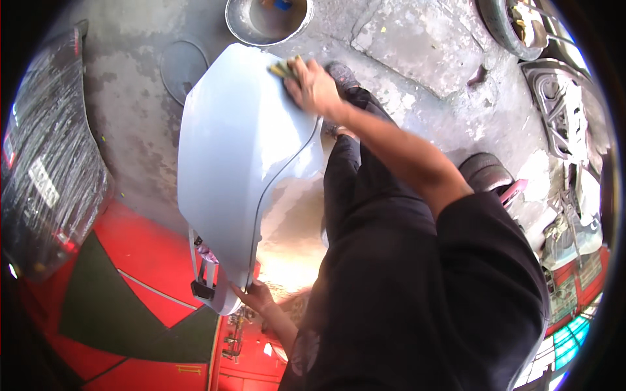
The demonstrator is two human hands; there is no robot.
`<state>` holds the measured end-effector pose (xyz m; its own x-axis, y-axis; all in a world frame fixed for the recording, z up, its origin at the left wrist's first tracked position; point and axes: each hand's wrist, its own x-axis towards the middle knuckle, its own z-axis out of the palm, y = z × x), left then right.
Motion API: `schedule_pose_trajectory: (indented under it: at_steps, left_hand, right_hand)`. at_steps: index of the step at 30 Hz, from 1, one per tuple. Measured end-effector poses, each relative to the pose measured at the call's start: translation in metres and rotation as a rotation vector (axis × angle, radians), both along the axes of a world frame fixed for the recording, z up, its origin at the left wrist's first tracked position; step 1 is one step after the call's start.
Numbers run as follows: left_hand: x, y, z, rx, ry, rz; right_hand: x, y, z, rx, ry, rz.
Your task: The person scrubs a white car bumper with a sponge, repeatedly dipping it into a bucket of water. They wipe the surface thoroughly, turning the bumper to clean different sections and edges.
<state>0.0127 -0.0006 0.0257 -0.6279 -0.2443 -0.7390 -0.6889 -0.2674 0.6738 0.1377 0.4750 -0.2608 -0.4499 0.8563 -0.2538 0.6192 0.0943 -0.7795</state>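
A pale, glossy car body panel [222, 143] stands lengthwise in front of me, a dark line running along its right side. At its far end my right hand [316, 88] is closed round a yellowish-green pad [282, 68], sponge-like and pressed against the panel's upper right surface. The hand is slightly blurred. Down at the near end, my left hand [259, 298] grips the panel's edge, with some fingers hidden beneath it. Beside that end are a thin pale frame and a black part [203, 289].
Beyond the panel stands a metal basin [233, 25] of murky water, with a round lid-like disc [184, 68] nearby. Plastic-wrapped panel [55, 156] lies left. Tyres [486, 173] and car parts [557, 107] line the right. Red and dark-green surface [124, 306] fills the lower left.
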Motion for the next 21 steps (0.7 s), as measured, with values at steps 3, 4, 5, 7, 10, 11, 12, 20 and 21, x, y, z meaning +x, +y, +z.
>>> schedule_pose_trajectory:
  at_steps: [3, 4, 5, 7, 10, 11, 12, 20, 21]
  left_hand:
    - [0.01, 0.007, 0.01, 0.032, -0.032, 0.002]
    - [0.011, 0.003, 0.009, 0.019, -0.024, -0.011]
    - [0.013, -0.002, 0.008, 0.005, -0.016, -0.023]
    - [0.004, 0.006, 0.005, -0.012, -0.006, -0.038]
    - [0.002, 0.021, 0.008, -0.035, -0.025, -0.022]
    - [0.001, 0.024, 0.012, -0.038, -0.046, -0.048]
    - [0.004, 0.027, 0.013, -0.039, -0.066, -0.066]
    - [-0.007, 0.015, 0.007, 0.005, -0.056, -0.096]
    - [-0.003, 0.013, 0.009, 0.009, -0.058, -0.117]
  right_hand:
    - [0.043, -0.064, 0.073, 0.031, 0.047, 0.163]
    - [0.048, -0.072, 0.08, 0.041, 0.061, 0.195]
    - [0.049, -0.061, 0.074, -0.014, 0.11, 0.165]
    - [0.029, -0.018, 0.012, -0.121, -0.02, -0.014]
    - [0.028, -0.001, 0.001, -0.238, -0.101, -0.074]
    - [0.03, -0.005, 0.01, -0.237, -0.11, -0.067]
    - [0.038, -0.028, 0.029, -0.165, -0.061, -0.052]
    - [0.05, 0.018, -0.035, -0.416, -0.059, -0.068]
    - [0.052, 0.019, -0.033, -0.389, -0.057, -0.046]
